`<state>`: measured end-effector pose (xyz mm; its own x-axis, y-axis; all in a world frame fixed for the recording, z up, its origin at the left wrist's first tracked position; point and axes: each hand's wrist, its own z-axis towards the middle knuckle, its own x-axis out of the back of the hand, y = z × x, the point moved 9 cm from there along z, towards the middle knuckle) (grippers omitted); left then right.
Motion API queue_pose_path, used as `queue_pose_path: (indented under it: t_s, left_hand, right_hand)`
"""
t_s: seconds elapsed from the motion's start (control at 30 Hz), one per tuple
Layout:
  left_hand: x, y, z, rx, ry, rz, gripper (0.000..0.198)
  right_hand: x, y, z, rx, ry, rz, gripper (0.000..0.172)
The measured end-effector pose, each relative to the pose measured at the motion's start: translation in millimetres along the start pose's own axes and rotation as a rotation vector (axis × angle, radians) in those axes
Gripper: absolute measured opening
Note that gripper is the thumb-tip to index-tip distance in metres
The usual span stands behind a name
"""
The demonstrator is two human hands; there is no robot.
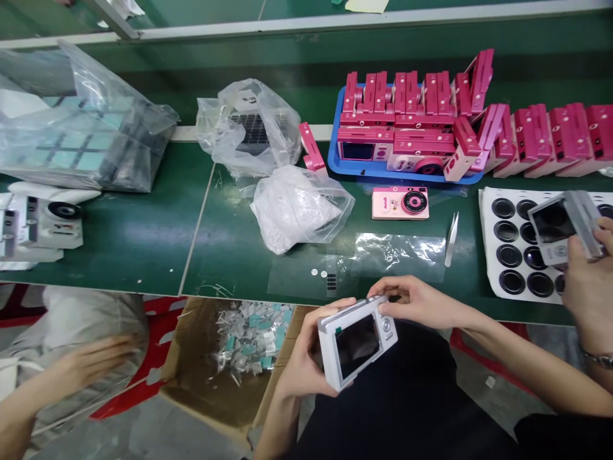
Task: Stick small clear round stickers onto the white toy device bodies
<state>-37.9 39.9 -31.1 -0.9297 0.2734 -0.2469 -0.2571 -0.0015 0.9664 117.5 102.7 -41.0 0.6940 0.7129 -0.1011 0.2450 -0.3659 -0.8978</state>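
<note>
At the near edge of the counter (230, 211), a silver camera (357, 345) is held tilted, with its rear face toward the wearer. The left hand (306, 354) is clamped around its left end; the right hand (416, 303) grips its upper right corner. Just beyond lies a clear film (292, 271) bearing small black strips (331, 281). Tweezers (451, 239) and a single pink camera (400, 204) lie farther back, in front of a blue tray (393, 177) filled with more pink units (366, 151). To the right, a co-worker's hand (584, 300) holds a gray camera (553, 223) over a white sheet (487, 268) of black discs (509, 255). Below the counter, an open cardboard box (191, 364) contains teal and clear pieces (258, 332).
</note>
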Motion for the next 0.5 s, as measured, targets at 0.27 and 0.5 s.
queue_pose_path:
  t_s: [0.27,0.5]
  left_hand:
    - [8.1,-11.6,-7.6,0.066,0.093,-0.086,0.080]
    - [-5.7,-38.2,-11.5,0.409,-0.206,-0.399,0.096]
  right_hand:
    - [14.5,-6.0,1.4,0.039,0.140,0.087,0.031]
    - [-8.0,-51.8,3.9,0.190,-0.019,-0.348,0.032]
